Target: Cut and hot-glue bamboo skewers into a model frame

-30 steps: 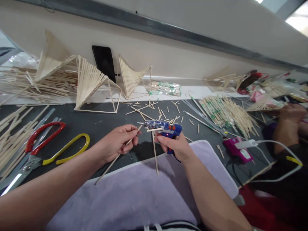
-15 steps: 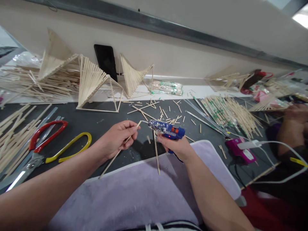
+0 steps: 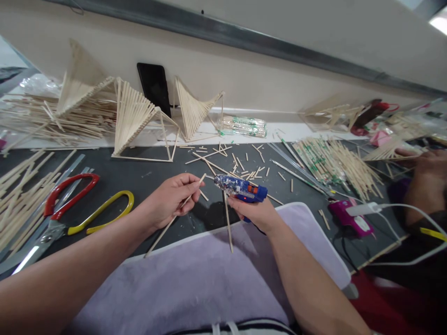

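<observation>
Between thumb and fingers, my left hand point(image 3: 176, 197) pinches a thin wooden stick point(image 3: 161, 239), its upper tip pointing up to the right. My right hand point(image 3: 253, 213) is wrapped round a blue glue gun point(image 3: 240, 187), partly coated with pale residue and showing a small red light. The gun's nozzle is at the tip of the held stick; whether they touch I cannot tell. Another stick point(image 3: 228, 224) slants down from beneath the gun onto the lilac cloth point(image 3: 195, 284); its upper end is hidden by the gun and my right hand.
Scissors point(image 3: 52, 230) with red and yellow handles lie at left beside loose sticks point(image 3: 21, 195). Stick models point(image 3: 136, 122) and a phone point(image 3: 153, 88) stand along the wall. Short cut pieces lie mid-table. At right are a magenta power adapter point(image 3: 349, 217) and another person's hand point(image 3: 431, 170).
My hands, the stick and the glue gun hold nearly the same position. A short stick piece now lies just right of my left hand. At far right, the other person's hand has shifted at a model.
</observation>
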Demonstrator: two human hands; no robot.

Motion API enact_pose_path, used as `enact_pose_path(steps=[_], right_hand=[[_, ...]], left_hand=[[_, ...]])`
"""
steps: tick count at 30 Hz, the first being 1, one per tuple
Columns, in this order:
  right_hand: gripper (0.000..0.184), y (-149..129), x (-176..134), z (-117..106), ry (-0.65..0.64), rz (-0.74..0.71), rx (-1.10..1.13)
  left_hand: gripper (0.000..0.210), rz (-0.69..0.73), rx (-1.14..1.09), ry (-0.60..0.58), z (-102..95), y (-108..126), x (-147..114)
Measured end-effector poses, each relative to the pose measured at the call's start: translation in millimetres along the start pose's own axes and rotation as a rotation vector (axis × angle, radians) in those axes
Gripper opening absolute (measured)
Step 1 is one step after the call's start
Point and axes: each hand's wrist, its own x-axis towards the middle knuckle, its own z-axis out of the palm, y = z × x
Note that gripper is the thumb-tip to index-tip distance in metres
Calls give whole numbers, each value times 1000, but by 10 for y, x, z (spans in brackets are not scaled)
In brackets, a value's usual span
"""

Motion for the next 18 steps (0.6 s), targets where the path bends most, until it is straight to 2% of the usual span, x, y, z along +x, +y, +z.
enact_pose_path(steps=[18], right_hand=[[28,29,11,44,26,42,4]], left_hand=[[15,6,9,-8,-19,-13,6]])
